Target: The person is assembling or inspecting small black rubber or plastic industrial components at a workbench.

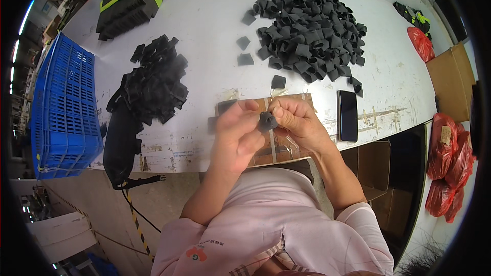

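Observation:
A small dark grey fabric piece (267, 121), curled into a short tube, is up between my two hands near the table's front edge. My right hand (302, 125) pinches it between thumb and fingers. My left hand (236, 132) has its bent fingers closed on the piece's left side; its fingertips are partly hidden. Below the hands lies a brown cardboard sheet (263, 158) with clear tape over it. Beyond the hands is a large heap of similar curled grey pieces (312, 36). A single piece (279, 82) lies just past the cardboard.
Left of my hands is a pile of dark strips (156, 82) by a black pouch (119, 148). A blue crate (66, 107) stands at the left edge; a grey foam stack with a lime band (130, 7) lies farther back. A phone (348, 116) lies right. Red bags (450, 158) hang beyond.

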Tool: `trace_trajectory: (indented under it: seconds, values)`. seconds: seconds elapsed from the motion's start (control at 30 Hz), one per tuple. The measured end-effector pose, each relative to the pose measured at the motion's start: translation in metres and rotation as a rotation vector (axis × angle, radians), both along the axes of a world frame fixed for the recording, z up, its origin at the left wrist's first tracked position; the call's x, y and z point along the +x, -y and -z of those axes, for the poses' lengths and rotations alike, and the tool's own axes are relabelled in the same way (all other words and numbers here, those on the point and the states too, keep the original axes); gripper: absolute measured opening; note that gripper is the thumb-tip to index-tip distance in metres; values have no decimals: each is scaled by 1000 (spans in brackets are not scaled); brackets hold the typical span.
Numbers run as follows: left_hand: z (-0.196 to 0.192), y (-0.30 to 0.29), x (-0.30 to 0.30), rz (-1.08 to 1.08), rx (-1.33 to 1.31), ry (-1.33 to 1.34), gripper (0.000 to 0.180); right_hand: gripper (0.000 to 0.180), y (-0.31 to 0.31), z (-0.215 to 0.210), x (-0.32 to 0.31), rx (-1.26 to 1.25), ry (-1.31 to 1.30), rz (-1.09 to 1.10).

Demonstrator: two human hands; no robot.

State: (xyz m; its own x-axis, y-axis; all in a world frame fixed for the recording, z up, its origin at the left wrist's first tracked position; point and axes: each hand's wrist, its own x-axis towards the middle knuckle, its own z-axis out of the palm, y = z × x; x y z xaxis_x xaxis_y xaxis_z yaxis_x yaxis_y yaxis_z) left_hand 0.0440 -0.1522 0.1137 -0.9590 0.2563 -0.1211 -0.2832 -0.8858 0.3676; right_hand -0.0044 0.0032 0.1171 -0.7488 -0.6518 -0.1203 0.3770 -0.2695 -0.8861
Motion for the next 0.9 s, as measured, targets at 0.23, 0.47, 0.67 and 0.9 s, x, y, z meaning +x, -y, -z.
trace_trajectory:
  seconds: [0.23, 0.47, 0.67, 0.9]
  values:
    - [-11, -6, 4, -98, -257, -30, 20, 29, 1, -2, -5, 31, -37, -18]
    - [-3, -10, 0, -232, -454, -48, 16, 29, -1, 3, -7, 141, -142, -19]
    - [-21, -3, -10, -693, -1558, -809, 25, 28, -4, -12, 13, 514, -998, 590]
    - [-16, -11, -4, -691, -1180, -584, 6, 41, 3, -25, 26, 563, -1256, 546]
